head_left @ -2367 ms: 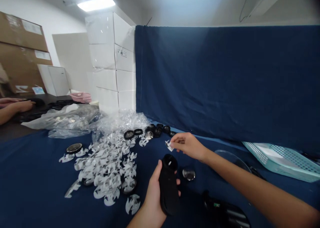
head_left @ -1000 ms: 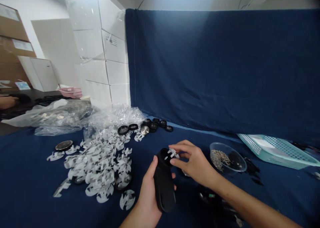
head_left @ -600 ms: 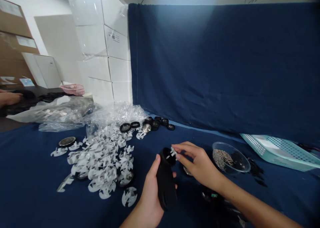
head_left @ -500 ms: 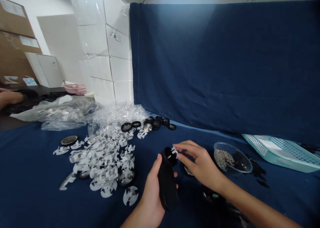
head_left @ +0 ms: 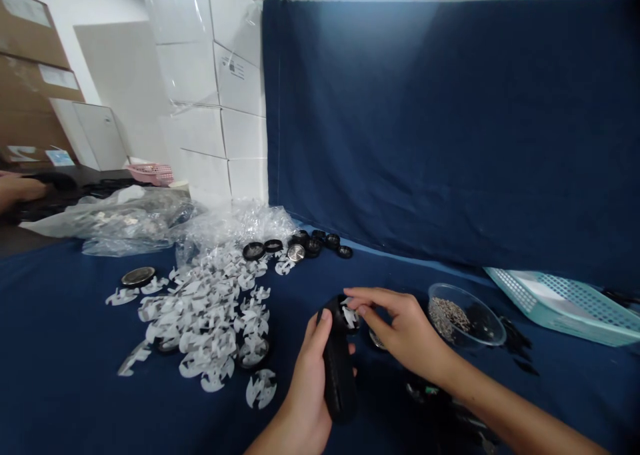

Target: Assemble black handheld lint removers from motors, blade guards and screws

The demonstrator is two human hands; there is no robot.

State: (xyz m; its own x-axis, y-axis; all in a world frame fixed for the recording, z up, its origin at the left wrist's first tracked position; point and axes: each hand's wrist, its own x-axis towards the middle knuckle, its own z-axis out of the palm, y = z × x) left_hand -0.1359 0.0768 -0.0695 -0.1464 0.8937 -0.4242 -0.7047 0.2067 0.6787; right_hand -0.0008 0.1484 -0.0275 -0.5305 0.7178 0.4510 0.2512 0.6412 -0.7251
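Note:
My left hand (head_left: 311, 368) is wrapped round a black handheld device (head_left: 339, 368), its round open head pointing up and away from me. Inside that round head lies a white plastic piece (head_left: 349, 316). My right hand (head_left: 400, 322) has its thumb and forefinger closed on the upper edge of the white piece. A big pile of similar white pieces (head_left: 210, 315) spreads over the blue cloth to the left. Partly hidden below my right hand is a round metal disc (head_left: 376, 340).
A clear bowl of small metal parts (head_left: 465, 316) stands right of my right hand, with a teal basket (head_left: 575, 315) beyond. Black rings (head_left: 254, 251) and plastic bags (head_left: 145, 222) lie behind the pile. Another person's hand (head_left: 20, 192) shows at far left.
The white piece has gone from tilted above the device's round head to lying inside it. My right fingers have moved with it, and the device has turned slightly in my left hand.

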